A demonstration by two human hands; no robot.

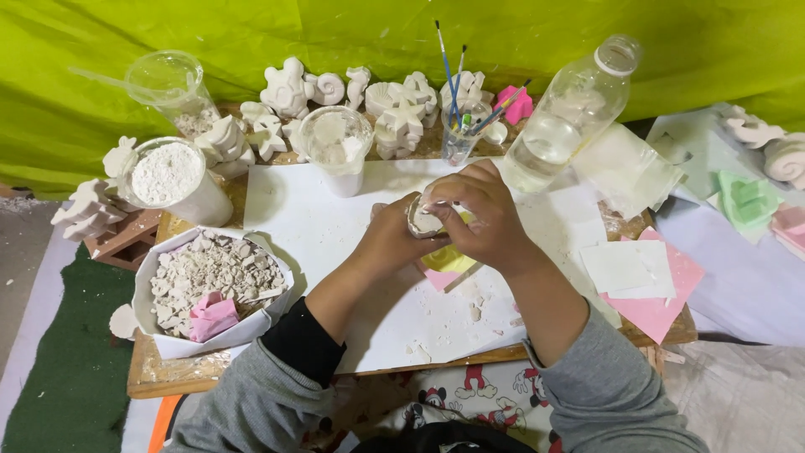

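Both hands meet over the middle of a white sheet [319,226] on a low wooden table. My left hand [392,239] cups a small clear mould with a white plaster cast [424,221] inside. My right hand [478,218] grips the same mould from above, fingers curled over its rim. Directly beneath the hands lie a yellow mould [447,259] and a pink mould [439,279]. Plaster crumbs [472,309] are scattered on the sheet just below.
At left stand a white container of broken plaster bits [214,273] with a pink mould, a cup of white powder [168,176] and clear cups. Behind are white plaster figures [285,88], a brush jar [459,138] and a clear water bottle [566,113]. Pink and white sheets [641,281] lie right.
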